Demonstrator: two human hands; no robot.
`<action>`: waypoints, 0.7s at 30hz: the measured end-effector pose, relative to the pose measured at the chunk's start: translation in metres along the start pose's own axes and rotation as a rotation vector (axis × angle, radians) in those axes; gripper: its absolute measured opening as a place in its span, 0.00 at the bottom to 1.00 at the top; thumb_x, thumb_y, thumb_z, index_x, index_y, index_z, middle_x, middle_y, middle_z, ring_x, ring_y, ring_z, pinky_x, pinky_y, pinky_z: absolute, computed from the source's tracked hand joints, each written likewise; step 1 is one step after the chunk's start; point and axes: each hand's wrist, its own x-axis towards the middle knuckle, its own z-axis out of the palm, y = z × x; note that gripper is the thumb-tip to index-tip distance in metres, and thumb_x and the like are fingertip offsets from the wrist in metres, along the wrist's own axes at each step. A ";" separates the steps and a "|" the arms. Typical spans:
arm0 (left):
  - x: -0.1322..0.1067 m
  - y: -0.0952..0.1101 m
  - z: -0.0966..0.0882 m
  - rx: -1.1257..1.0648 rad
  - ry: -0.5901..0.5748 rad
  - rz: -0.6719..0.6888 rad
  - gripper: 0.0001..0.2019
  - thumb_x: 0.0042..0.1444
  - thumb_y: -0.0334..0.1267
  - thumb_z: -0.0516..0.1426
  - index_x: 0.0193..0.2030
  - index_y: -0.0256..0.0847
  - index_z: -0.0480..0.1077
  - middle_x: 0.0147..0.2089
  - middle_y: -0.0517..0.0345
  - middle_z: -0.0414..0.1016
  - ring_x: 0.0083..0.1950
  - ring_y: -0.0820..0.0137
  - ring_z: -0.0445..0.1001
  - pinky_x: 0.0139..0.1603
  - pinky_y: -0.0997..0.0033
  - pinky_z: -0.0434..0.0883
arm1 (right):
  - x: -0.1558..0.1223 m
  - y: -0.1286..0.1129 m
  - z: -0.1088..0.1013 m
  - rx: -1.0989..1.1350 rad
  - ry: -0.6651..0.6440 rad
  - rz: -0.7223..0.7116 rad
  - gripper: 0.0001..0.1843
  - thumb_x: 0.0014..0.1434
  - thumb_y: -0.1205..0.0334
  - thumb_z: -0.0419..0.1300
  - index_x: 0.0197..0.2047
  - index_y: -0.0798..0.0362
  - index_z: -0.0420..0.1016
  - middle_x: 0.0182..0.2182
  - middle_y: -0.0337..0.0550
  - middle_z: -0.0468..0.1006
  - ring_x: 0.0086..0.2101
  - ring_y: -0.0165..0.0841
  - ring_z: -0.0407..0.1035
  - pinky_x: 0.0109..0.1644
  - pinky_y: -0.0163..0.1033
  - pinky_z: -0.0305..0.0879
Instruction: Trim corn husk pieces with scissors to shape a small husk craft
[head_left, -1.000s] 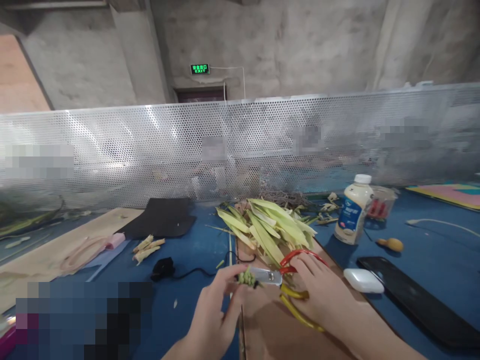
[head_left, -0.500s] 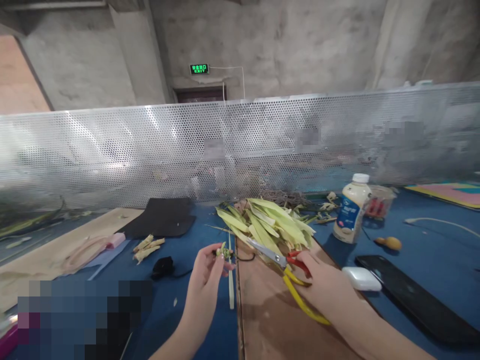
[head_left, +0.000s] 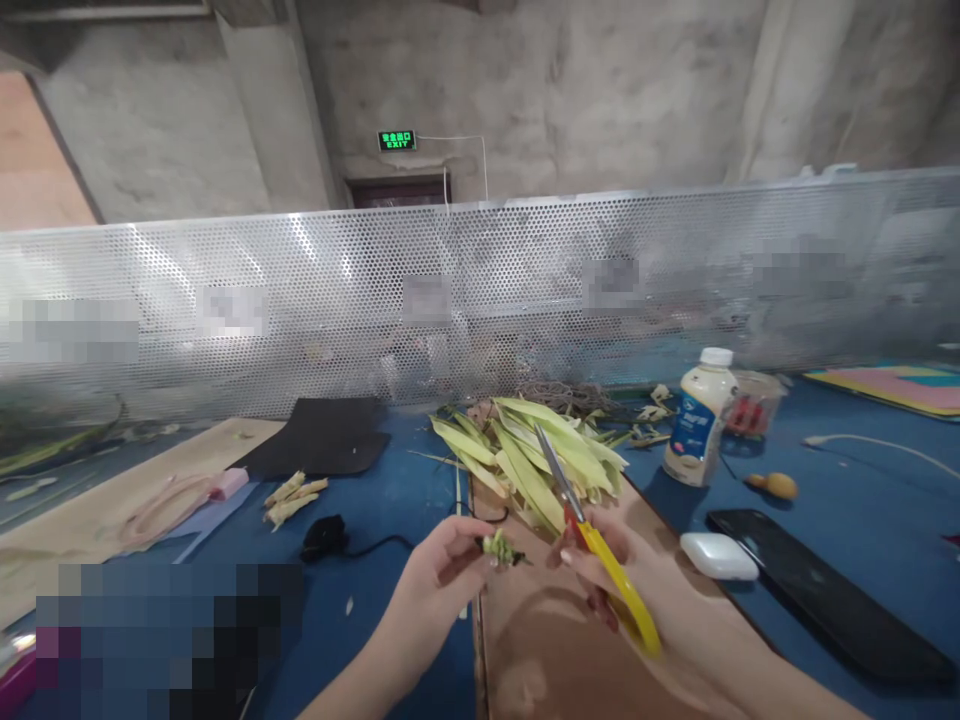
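A small green bundle (head_left: 499, 547) is pinched by the left hand (head_left: 446, 565), just above the brown board (head_left: 555, 670). Dark bits (head_left: 522, 558) are seen poking out of its right end. The scissors (head_left: 596, 540) are gripped by the right hand (head_left: 651, 560), which is closed around the handles. Their blades (head_left: 553, 465) look shut and are pointed up and away, over the pile of pale green leaves (head_left: 529, 475). The two hands are held near each other but apart.

The bundle is best held softly yet snugly, so that it is not squashed or let slip. The blades are best kept shut and turned away while small work is done by hand. If a snip is needed, only the tips should be used, and the fingers should be tucked well back.
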 end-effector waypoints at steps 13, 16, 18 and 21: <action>-0.009 -0.001 0.003 0.203 -0.180 0.018 0.16 0.53 0.34 0.55 0.50 0.47 0.70 0.52 0.55 0.74 0.52 0.63 0.71 0.55 0.61 0.64 | -0.003 0.000 0.009 -0.163 -0.033 -0.159 0.14 0.60 0.53 0.52 0.47 0.49 0.66 0.37 0.41 0.73 0.31 0.31 0.70 0.32 0.37 0.68; -0.009 -0.001 0.005 0.221 -0.190 -0.007 0.17 0.54 0.33 0.55 0.51 0.47 0.70 0.52 0.56 0.74 0.52 0.63 0.71 0.54 0.60 0.64 | 0.005 0.007 0.011 -0.195 -0.062 -0.171 0.15 0.60 0.55 0.52 0.45 0.56 0.67 0.37 0.42 0.72 0.31 0.28 0.68 0.33 0.37 0.68; -0.009 0.000 0.005 0.228 -0.205 -0.009 0.17 0.54 0.34 0.54 0.51 0.47 0.70 0.52 0.56 0.74 0.52 0.63 0.71 0.55 0.58 0.64 | 0.008 0.012 0.013 -0.204 -0.075 -0.188 0.15 0.60 0.56 0.53 0.45 0.57 0.67 0.38 0.43 0.71 0.33 0.29 0.68 0.35 0.39 0.68; -0.009 0.002 0.005 0.235 -0.216 -0.011 0.17 0.54 0.35 0.54 0.52 0.48 0.69 0.55 0.57 0.72 0.55 0.62 0.69 0.57 0.56 0.62 | 0.006 0.017 0.016 -0.208 -0.090 -0.223 0.12 0.60 0.56 0.53 0.43 0.55 0.68 0.38 0.43 0.71 0.34 0.30 0.68 0.37 0.39 0.68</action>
